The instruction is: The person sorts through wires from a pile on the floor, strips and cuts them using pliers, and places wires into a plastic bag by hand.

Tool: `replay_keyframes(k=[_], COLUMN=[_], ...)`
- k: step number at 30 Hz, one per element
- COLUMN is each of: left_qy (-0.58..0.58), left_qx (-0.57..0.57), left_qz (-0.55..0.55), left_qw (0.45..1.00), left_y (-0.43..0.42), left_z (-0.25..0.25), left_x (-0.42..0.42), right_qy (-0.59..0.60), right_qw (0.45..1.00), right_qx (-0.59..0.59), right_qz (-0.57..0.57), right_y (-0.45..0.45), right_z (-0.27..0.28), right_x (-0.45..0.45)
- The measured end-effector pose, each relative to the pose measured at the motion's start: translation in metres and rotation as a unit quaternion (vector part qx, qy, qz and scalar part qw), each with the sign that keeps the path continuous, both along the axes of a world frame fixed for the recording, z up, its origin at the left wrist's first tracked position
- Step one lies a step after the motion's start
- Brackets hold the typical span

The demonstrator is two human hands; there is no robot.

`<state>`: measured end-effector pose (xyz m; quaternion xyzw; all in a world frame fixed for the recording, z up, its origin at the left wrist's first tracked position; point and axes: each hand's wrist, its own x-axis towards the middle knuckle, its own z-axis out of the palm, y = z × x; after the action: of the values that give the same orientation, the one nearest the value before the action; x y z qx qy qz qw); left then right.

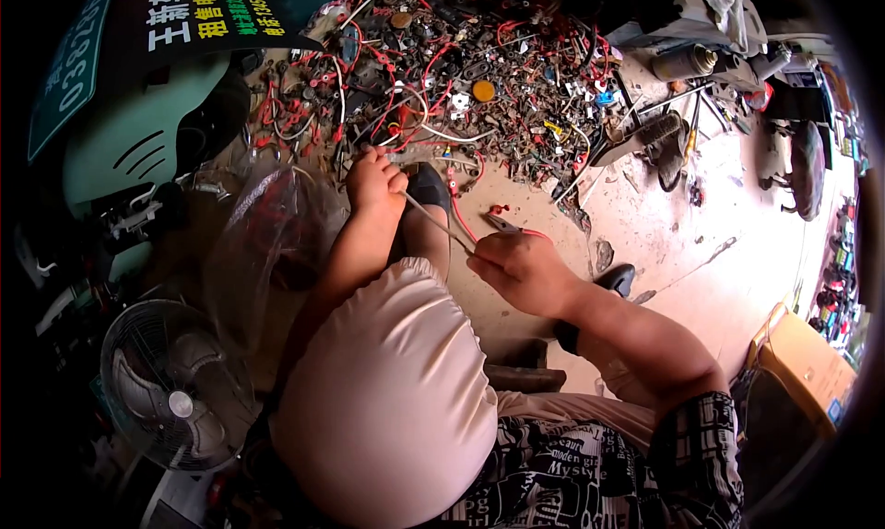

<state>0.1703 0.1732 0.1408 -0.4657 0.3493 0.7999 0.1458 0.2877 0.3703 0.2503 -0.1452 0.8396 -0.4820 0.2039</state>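
My left hand (pixel 373 186) is closed in a fist around one end of a thin grey cable (pixel 433 218), above a dark shoe (pixel 427 190). The cable stretches down and right to my right hand (pixel 523 273). My right hand is wrapped around a pair of pliers (pixel 502 223) with red handles, their metal jaws pointing up and left. The cable's near end meets my right thumb and fingers; whether they pinch it is hidden. A red wire (pixel 456 205) with connectors lies on the floor just beyond the cable.
A large heap of scrap wires and small parts (pixel 461 87) covers the floor ahead. A clear plastic bag (pixel 272 225) and a fan (pixel 180 402) stand left, below a green scooter (pixel 120 151). Right are a brush (pixel 659 128), a spray can (pixel 684 63) and a cardboard box (pixel 807 363).
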Motion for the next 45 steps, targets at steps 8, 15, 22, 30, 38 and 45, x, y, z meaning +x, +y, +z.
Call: replay_keyframes(k=[8,15,22,30,38,45], left_qy=[0.156,0.147,0.072,-0.012,0.23,0.47], left_qx=[-0.006,-0.037,0.077,0.095,-0.138,-0.112], left_qz=[-0.018,-0.081,-0.166,-0.055,-0.307,-0.684], left_qw=[0.988,0.985,0.98,0.994,0.913,0.546], left_y=[-0.061,-0.004,0.039,0.006,-0.011,0.043], left_z=[-0.015,0.016,0.011,-0.02,-0.025,0.025], left_x=[-0.025,-0.02,0.011,0.023,0.021,0.032], right_qy=[-0.068,-0.096,0.174,-0.08,-0.126,-0.21], right_qw=[0.982,0.911,0.942,0.983,0.986,0.973], right_qx=[0.0,0.369,0.256,0.142,0.106,0.018], right_qz=[0.175,0.157,-0.128,-0.09,-0.034,-0.097], right_y=[0.04,0.054,-0.035,-0.039,-0.007,0.026], right_z=[0.043,0.005,-0.036,-0.031,-0.013,-0.012], right_x=[0.045,0.045,-0.007,-0.001,0.071,0.038])
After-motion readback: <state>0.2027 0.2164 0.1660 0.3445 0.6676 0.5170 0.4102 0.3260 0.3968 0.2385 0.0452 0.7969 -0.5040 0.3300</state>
